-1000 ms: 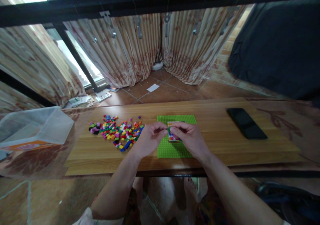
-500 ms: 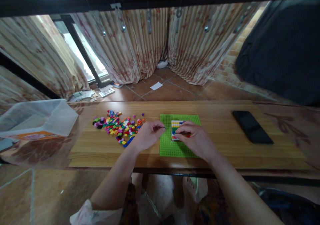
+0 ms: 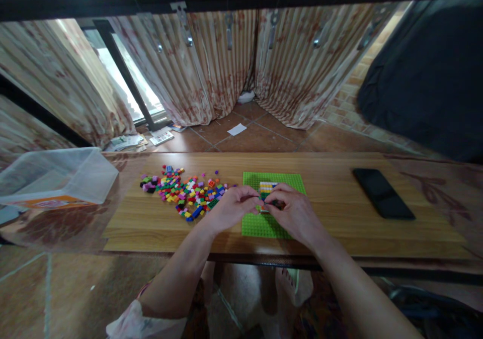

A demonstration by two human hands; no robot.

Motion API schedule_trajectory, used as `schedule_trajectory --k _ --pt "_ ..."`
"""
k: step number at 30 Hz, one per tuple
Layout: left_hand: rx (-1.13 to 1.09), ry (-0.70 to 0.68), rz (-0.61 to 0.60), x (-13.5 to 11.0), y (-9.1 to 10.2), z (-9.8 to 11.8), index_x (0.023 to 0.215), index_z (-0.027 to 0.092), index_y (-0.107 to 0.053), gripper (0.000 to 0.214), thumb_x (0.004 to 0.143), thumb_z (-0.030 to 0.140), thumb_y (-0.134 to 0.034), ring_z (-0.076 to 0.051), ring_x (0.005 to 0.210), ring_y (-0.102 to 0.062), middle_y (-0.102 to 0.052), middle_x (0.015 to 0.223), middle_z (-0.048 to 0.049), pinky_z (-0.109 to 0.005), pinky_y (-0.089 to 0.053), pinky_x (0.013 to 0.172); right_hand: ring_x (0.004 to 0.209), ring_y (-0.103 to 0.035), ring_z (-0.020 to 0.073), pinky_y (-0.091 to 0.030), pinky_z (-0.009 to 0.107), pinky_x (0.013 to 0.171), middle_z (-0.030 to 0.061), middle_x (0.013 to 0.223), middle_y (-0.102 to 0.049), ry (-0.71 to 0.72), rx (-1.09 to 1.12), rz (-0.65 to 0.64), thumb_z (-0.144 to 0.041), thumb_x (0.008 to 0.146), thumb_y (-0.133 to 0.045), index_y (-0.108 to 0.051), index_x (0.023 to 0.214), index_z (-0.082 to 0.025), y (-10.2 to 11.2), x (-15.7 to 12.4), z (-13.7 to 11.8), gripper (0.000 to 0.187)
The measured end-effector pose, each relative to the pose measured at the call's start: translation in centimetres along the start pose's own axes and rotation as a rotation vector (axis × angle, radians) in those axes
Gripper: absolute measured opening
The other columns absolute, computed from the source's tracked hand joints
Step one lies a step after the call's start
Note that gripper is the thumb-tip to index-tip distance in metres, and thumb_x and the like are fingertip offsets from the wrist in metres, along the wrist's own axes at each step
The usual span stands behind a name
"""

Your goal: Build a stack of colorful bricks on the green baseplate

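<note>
A green studded baseplate [image 3: 271, 227] lies on the wooden board in front of me. On it is a small block of building bricks [image 3: 268, 186] in rows of white, yellow, blue and green, partly covered by my hands. My left hand [image 3: 236, 207] reaches over the block's left edge, thumb and fingertips pinched; anything between them is too small to name. My right hand [image 3: 292, 209] rests over the block's right side with its fingers closed at the bricks, the fingertips almost meeting those of the left. Left of the plate spreads a pile of loose coloured bricks [image 3: 173, 190].
A black phone [image 3: 383, 193] lies on the board [image 3: 332, 178] at the right. A clear plastic bin [image 3: 71, 173] with an orange label stands at the far left. Curtains [image 3: 211, 72] hang behind, with a white paper [image 3: 237, 129] on the tiled floor.
My left hand has moved right, from the baseplate's left edge to the brick block, and now meets the right hand. My right hand has stayed nearly in place.
</note>
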State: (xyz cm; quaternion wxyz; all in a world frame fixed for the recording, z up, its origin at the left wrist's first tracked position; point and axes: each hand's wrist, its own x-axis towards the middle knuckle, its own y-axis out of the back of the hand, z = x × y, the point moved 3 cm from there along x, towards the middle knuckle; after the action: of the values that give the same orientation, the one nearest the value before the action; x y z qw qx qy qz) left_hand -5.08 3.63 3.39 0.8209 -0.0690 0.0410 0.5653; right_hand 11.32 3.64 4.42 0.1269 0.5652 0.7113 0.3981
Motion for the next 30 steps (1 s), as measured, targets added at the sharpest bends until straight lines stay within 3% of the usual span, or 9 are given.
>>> schedule_trajectory --k 18,30 --pt "0.034 -0.002 -0.017 -0.04 -0.26 -0.12 0.081 0.014 -0.065 0.012 0.078 0.025 -0.066 -0.011 0.068 -0.061 -0.061 0.073 0.0014 -0.025 -0.051 0.069 0.079 -0.061 0.0169 -0.044 0.03 0.068 0.0035 0.091 -0.065 -0.028 0.043 -0.043 -0.022 0.08 -0.065 -0.071 0.077 -0.022 0.7 -0.03 0.65 0.006" --pt "0.047 -0.013 -0.021 -0.06 -0.29 -0.12 0.082 0.014 -0.065 0.013 0.078 0.027 -0.065 -0.011 0.068 -0.061 -0.063 0.075 0.0003 -0.025 -0.05 0.07 0.082 -0.061 0.0184 -0.045 0.031 0.071 0.0032 0.086 -0.065 -0.057 0.094 -0.021 -0.026 0.082 -0.061 -0.07 0.072 -0.023 0.57 0.13 0.86 0.014"
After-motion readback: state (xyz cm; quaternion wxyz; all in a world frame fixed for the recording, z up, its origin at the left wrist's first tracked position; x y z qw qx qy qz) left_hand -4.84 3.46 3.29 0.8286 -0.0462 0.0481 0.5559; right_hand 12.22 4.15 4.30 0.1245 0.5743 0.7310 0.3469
